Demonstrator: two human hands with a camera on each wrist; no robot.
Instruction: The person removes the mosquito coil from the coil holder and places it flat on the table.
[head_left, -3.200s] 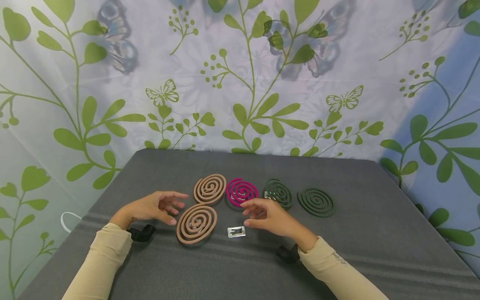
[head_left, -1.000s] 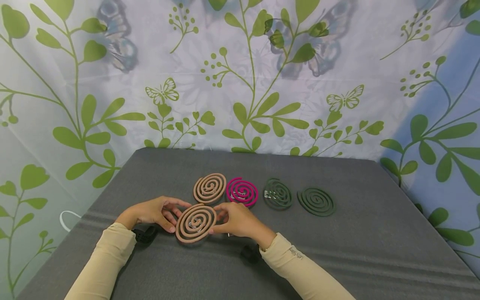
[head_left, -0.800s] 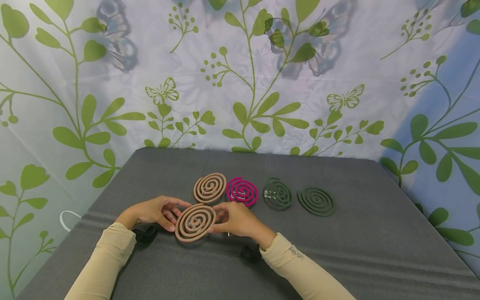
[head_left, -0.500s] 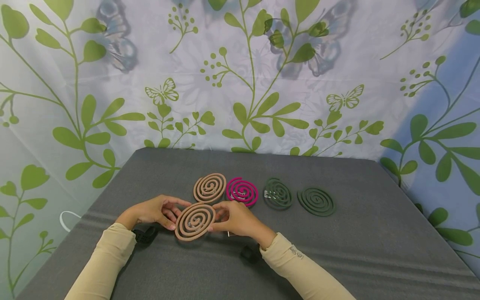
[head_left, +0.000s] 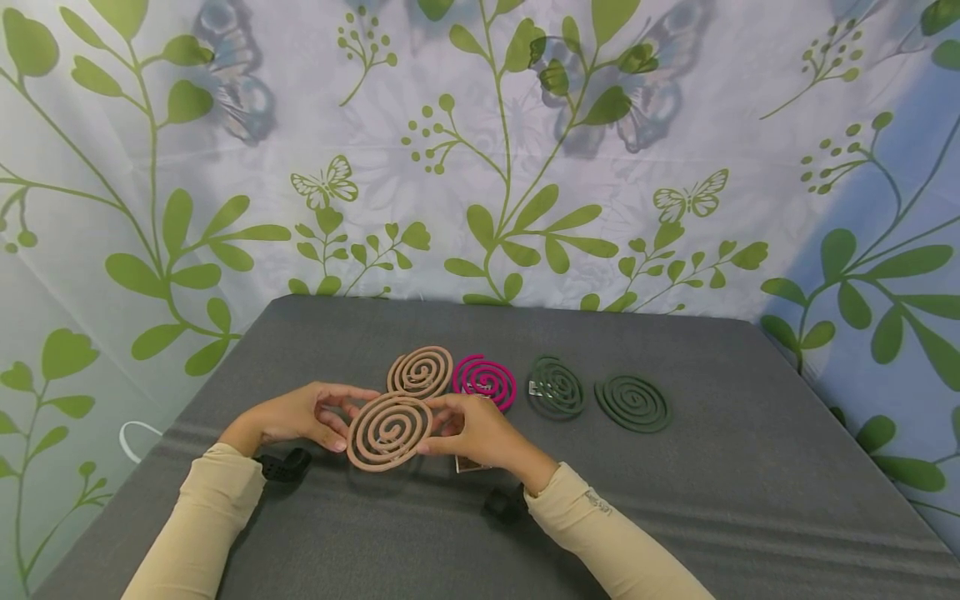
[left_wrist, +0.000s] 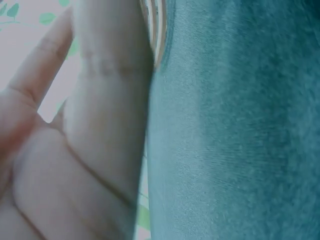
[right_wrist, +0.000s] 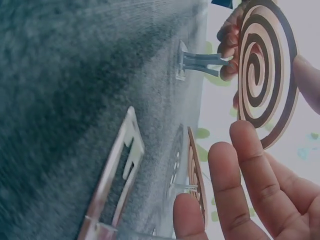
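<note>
Between both hands a tan mosquito coil (head_left: 392,431) is held up, tilted, over the grey table. My right hand (head_left: 483,429) pinches its right edge between thumb and fingers, while my left hand (head_left: 296,417) grips the left edge with thumb and fingertips. In the right wrist view the coil (right_wrist: 291,50) hangs apart from a metal coil stand (right_wrist: 200,62) whose prongs stick up below it. A second flat metal stand (right_wrist: 112,175) lies nearer, partly hidden under my right hand in the head view. The left wrist view shows mostly my left fingers (left_wrist: 110,100), with a sliver of coil.
Behind stand another tan coil (head_left: 420,372), a pink coil (head_left: 484,382) and a dark green coil (head_left: 557,386), with metal stands under them. Further right lies a second green coil (head_left: 633,403). A leaf-patterned curtain (head_left: 480,167) hangs behind the grey table (head_left: 675,517).
Both hands came to the near tan coil from either side and took hold of its edges. In the last half second the coil rose and moved slightly away, overlapping the rear tan coil.
</note>
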